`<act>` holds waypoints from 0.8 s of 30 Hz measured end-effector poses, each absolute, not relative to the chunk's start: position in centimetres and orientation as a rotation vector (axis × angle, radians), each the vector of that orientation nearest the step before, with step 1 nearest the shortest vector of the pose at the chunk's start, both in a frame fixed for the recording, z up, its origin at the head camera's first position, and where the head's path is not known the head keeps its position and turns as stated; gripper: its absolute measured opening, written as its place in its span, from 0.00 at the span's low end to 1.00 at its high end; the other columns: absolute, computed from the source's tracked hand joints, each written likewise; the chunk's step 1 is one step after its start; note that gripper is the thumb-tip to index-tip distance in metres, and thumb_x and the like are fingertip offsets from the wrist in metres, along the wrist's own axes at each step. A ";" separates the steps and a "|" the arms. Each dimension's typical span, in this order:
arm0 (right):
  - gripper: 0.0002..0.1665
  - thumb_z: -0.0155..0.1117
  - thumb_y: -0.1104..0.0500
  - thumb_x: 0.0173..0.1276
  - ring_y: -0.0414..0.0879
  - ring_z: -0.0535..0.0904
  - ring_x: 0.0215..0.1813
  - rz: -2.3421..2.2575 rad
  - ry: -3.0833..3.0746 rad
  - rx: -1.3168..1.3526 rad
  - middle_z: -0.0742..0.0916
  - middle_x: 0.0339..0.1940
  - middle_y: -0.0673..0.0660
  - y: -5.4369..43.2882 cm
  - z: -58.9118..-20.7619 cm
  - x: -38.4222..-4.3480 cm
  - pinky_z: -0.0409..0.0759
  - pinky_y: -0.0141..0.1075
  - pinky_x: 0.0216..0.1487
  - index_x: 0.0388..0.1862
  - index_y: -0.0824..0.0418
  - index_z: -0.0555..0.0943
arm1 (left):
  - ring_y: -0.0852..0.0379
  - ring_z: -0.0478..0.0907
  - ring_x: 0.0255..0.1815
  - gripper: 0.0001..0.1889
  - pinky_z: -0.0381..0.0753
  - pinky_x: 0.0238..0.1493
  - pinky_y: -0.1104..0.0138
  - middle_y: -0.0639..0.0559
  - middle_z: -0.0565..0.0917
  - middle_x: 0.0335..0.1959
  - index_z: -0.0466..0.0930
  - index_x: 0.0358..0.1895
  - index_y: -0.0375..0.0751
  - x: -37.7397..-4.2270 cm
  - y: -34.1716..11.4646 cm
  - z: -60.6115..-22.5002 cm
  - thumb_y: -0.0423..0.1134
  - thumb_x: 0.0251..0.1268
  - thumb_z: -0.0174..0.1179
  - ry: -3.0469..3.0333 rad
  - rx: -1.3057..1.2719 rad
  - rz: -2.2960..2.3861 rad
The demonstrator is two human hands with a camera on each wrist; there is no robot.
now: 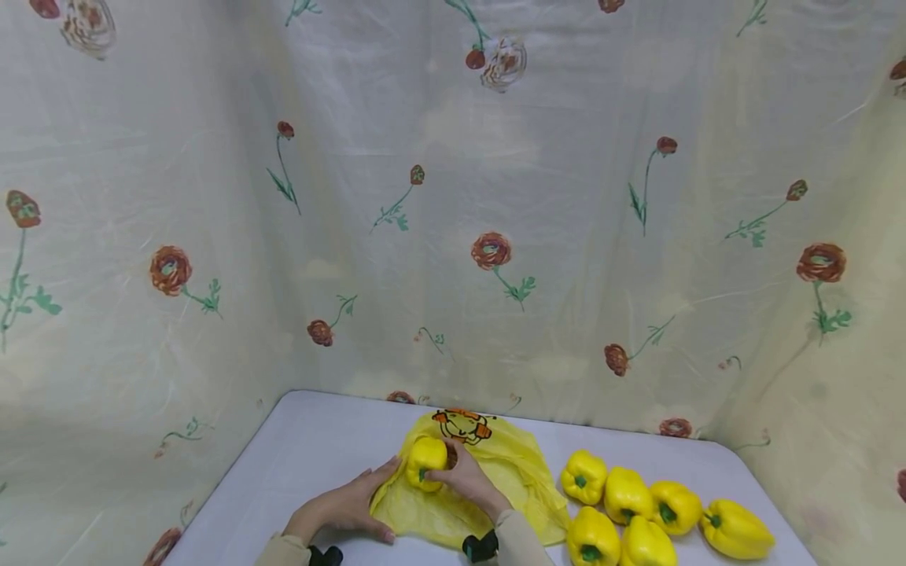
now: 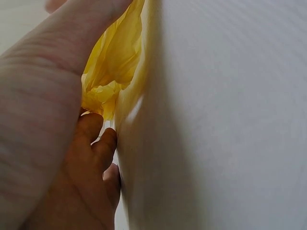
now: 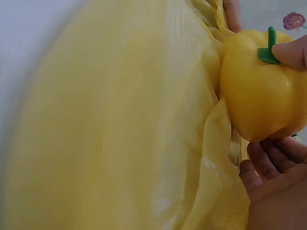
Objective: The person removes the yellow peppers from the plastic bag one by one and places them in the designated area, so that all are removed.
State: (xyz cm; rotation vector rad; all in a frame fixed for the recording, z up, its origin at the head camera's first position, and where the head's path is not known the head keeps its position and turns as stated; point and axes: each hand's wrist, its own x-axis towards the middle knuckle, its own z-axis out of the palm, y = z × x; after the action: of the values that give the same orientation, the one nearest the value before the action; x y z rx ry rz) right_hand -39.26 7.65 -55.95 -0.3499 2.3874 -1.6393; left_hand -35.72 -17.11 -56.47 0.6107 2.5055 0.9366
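My right hand (image 1: 473,481) holds a yellow bell pepper (image 1: 425,454) with a green stem, over a thin yellow plastic bag (image 1: 522,468). In the right wrist view, the thumb lies by the stem of the bell pepper (image 3: 259,98) and the fingers are beneath it. Crumpled film of the bag (image 3: 120,124) fills the left and middle of that view. My left hand (image 1: 344,505) is at the bag's left edge, thumb spread from the extended fingers. Bag film (image 2: 117,52) shows beyond its thumb and fingers in the left wrist view.
Several yellow bell peppers (image 1: 627,495) stand grouped on the white table (image 1: 333,432), right of the bag. One more bell pepper (image 1: 738,529) lies on its side at the far right. A flower-printed curtain (image 1: 566,314) encloses the table's back and sides.
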 end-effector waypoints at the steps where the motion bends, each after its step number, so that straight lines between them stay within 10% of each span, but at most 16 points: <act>1: 0.50 0.74 0.53 0.56 0.56 0.72 0.63 -1.639 2.390 -0.342 0.72 0.66 0.64 7.7 -55.9 -39.2 0.74 0.52 0.64 0.71 0.67 0.60 | 0.36 0.46 0.78 0.62 0.47 0.75 0.39 0.48 0.47 0.80 0.41 0.78 0.47 -35.8 -17.1 -56.5 0.63 0.44 0.72 2.506 0.609 0.938; 24: 0.47 0.72 0.56 0.55 0.56 0.73 0.60 -1.725 2.376 -0.292 0.74 0.62 0.66 7.7 -55.9 -38.1 0.79 0.45 0.58 0.69 0.68 0.60 | 0.35 0.46 0.78 0.64 0.47 0.75 0.39 0.46 0.47 0.80 0.41 0.78 0.45 -35.8 -17.1 -56.8 0.62 0.42 0.73 2.523 0.646 0.944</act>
State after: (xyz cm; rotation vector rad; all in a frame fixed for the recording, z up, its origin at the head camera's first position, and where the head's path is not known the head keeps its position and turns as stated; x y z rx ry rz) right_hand -38.09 7.74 -55.86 -0.2923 2.3763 -1.7249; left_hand -35.80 -17.14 -56.77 0.6457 2.5228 0.9444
